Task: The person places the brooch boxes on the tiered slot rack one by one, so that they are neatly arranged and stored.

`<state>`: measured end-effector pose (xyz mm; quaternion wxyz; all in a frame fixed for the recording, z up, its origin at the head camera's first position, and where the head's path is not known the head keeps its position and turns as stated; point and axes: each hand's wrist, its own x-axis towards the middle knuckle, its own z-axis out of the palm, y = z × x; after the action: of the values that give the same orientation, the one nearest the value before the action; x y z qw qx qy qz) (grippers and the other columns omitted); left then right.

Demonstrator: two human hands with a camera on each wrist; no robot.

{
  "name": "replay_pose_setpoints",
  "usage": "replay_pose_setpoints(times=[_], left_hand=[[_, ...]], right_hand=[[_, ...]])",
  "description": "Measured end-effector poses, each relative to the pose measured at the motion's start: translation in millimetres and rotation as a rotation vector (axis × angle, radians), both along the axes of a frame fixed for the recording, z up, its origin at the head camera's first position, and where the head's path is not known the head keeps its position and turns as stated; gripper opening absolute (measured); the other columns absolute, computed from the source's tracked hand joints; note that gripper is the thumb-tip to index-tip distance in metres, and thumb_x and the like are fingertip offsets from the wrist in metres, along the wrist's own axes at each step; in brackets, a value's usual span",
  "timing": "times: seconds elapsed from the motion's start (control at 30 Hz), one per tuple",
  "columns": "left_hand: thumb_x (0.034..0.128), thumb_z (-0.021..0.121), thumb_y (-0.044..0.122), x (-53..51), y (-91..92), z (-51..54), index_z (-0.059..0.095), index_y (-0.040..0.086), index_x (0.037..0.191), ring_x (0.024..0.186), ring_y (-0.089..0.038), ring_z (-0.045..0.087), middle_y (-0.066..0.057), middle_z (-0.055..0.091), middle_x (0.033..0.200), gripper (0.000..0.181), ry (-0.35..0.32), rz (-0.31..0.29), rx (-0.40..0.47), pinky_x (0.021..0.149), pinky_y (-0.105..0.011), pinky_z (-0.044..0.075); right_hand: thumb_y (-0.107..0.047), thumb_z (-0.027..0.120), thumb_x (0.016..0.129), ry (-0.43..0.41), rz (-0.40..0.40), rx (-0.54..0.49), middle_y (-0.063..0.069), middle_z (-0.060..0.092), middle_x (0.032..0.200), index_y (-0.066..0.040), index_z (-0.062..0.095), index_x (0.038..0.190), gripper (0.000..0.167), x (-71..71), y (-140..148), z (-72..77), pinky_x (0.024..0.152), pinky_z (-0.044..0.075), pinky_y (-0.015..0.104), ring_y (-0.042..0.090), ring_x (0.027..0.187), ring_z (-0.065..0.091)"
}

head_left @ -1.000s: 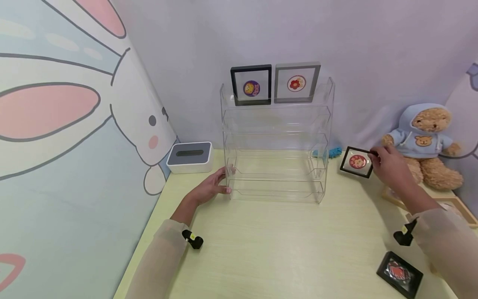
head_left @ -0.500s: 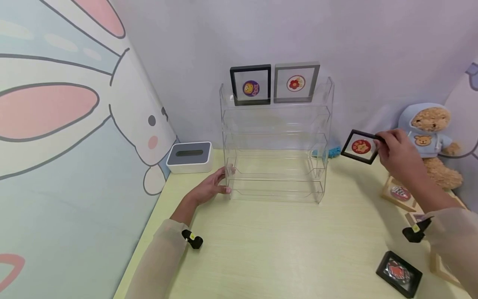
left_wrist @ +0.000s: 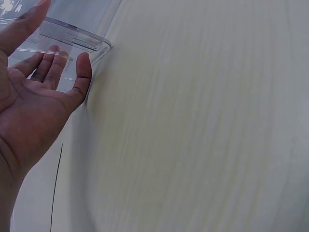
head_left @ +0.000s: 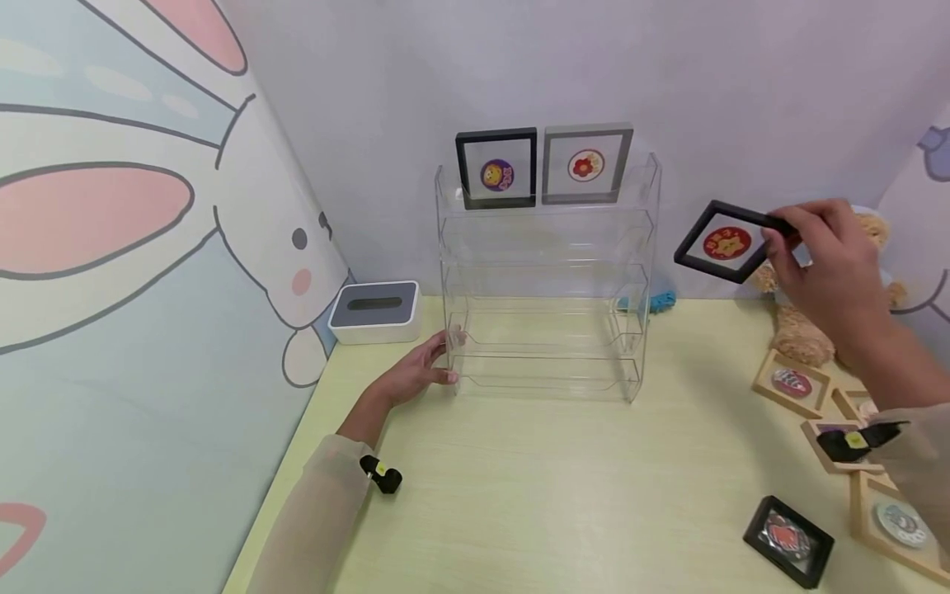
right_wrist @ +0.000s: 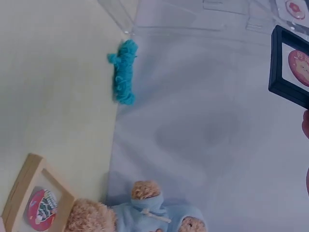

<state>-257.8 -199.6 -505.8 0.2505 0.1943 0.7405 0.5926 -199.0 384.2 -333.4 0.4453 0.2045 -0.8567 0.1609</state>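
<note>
My right hand (head_left: 839, 264) pinches the right corner of a black frame (head_left: 764, 221) with a round red badge, held tilted in the air right of the clear tiered rack (head_left: 549, 363). In the right wrist view that black frame (right_wrist: 277, 63) shows at the right edge, only fingertips beside it. At the rack's lower left side rests my left hand (head_left: 411, 376), its fingers around the side panel; the left wrist view shows this hand (left_wrist: 38, 101) with loosely bent fingers at the clear plastic. On the top tier stand a black frame (head_left: 534, 165) and a grey frame (head_left: 586, 199).
A tissue box (head_left: 374, 332) stands left of the rack, blue yarn (head_left: 662, 302) behind its right side. At the right are a plush bear (head_left: 801, 337), several wooden frames (head_left: 768, 368) and another black frame (head_left: 772, 558) lying flat.
My right hand has lifted the black frame off the table area by the bear, upward and slightly right, tilting it. The left hand has stayed at the rack.
</note>
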Motion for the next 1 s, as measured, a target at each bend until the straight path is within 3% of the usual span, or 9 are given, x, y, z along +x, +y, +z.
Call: replay_pose_setpoints(times=[0.3,0.47,0.57,0.63,0.7,0.8,1.0], left_hand=[[0.097,0.079,0.003,-0.5,0.1,-0.6,0.028,0.016,0.175,0.171,-0.032,0.02,-0.009,0.03,0.182,0.094,0.002,-0.007,0.014,0.139,-0.062,0.012],[0.0971,0.078,0.001,-0.6,0.3,-0.7,0.029,0.016,0.174,0.171,-0.033,0.02,-0.009,0.031,0.182,0.093,-0.001,-0.006,0.018,0.139,-0.062,0.013],[0.097,0.079,0.002,-0.4,-0.4,-1.1,0.028,0.015,0.175,0.171,-0.033,0.021,-0.01,0.031,0.182,0.094,0.003,-0.01,0.02,0.139,-0.062,0.015],[0.0968,0.08,0.002,0.1,-0.7,-1.0,0.027,0.015,0.175,0.171,-0.033,0.02,-0.01,0.031,0.182,0.095,-0.003,-0.011,0.024,0.139,-0.062,0.015],[0.0968,0.079,0.002,0.3,-0.8,-1.0,0.027,0.016,0.175,0.171,-0.033,0.02,-0.01,0.03,0.182,0.096,-0.009,-0.012,0.026,0.139,-0.061,0.015],[0.0966,0.078,-0.001,1.1,-0.6,0.0,0.026,0.016,0.176,0.172,-0.032,0.018,-0.009,0.029,0.183,0.096,-0.024,-0.009,0.033,0.14,-0.059,0.014],[0.0965,0.078,-0.002,2.5,-0.5,2.4,0.025,0.016,0.176,0.172,-0.031,0.016,-0.009,0.028,0.184,0.097,-0.029,-0.008,0.034,0.14,-0.059,0.013]], right_hand=[[-0.006,0.07,0.106,0.034,0.099,0.049,0.039,0.059,0.12,0.013,0.068,0.132,0.033,-13.9,-49,29.7,0.099,0.028,-0.003,0.044,0.094,0.065],[0.008,0.076,0.097,0.068,0.204,0.03,0.037,0.061,0.116,0.013,0.07,0.128,0.032,-31.2,-87,40.3,0.098,0.029,-0.002,0.041,0.088,0.065],[0.007,0.077,0.097,0.066,0.236,0.042,0.034,0.063,0.117,0.012,0.071,0.128,0.031,-42.1,-110,45.4,0.097,0.031,-0.001,0.039,0.089,0.067],[0.004,0.076,0.1,0.06,0.252,0.079,0.032,0.063,0.117,0.011,0.071,0.129,0.03,-48.6,-125,48.4,0.095,0.047,0.008,0.038,0.09,0.069],[0.002,0.075,0.101,0.056,0.267,0.13,0.032,0.062,0.117,0.011,0.07,0.13,0.03,-54.7,-139,50.2,0.088,0.06,0.024,0.037,0.09,0.07],[-0.001,0.074,0.103,0.046,0.286,0.191,0.033,0.06,0.118,0.012,0.069,0.132,0.032,-64.0,-157,50.0,0.077,0.066,0.052,0.04,0.092,0.07],[-0.008,0.069,0.108,0.022,0.288,0.195,0.031,0.06,0.119,0.012,0.069,0.132,0.031,-82.5,-191,48.0,0.084,0.067,0.054,0.042,0.099,0.067]])
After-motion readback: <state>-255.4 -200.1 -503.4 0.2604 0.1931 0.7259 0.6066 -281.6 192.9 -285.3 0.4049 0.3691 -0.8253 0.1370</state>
